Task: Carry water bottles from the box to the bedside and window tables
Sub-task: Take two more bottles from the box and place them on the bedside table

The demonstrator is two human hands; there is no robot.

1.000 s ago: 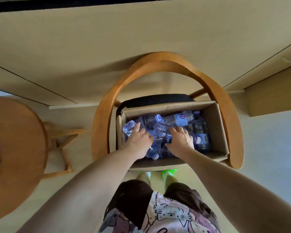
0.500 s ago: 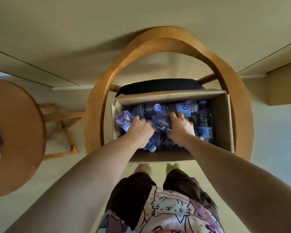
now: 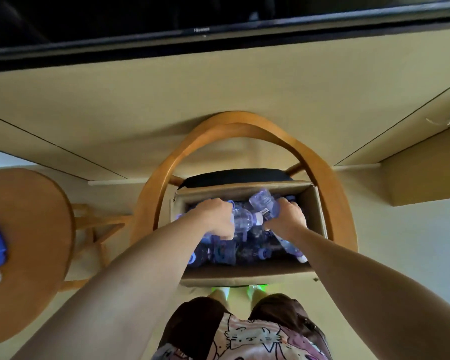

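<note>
Nearest: patterned top and dark shorts of the person, both forearms reaching forward and down. Left hand (image 3: 213, 219) has its grip wrapped round a clear water bottle (image 3: 242, 221), fingers curled over the body. Right hand (image 3: 287, 219) grips a second bottle (image 3: 265, 205), which tilts up out of the pile; a third bottle (image 3: 292, 249) angles down below that wrist and may also be in that hand, cannot tell. Likely 1 per hand or more, so fewer trips are needed.

Both hands sit inside the open cardboard box (image 3: 247, 275), which holds a loose heap of remaining bottles (image 3: 226, 252) lying on their sides. Box rests on the dark cushion of a wooden chair (image 3: 244, 129) with a curved back, probably parked there for waist-height reach.

Left: round wooden worktop (image 3: 31, 229), something blue at its edge, partly cropped. Floor pale, beige wall behind, dark TV (image 3: 218, 24) mounted above. Bedside and window tables not identifiable here; carrying not yet begun, judging by the hands' position.
</note>
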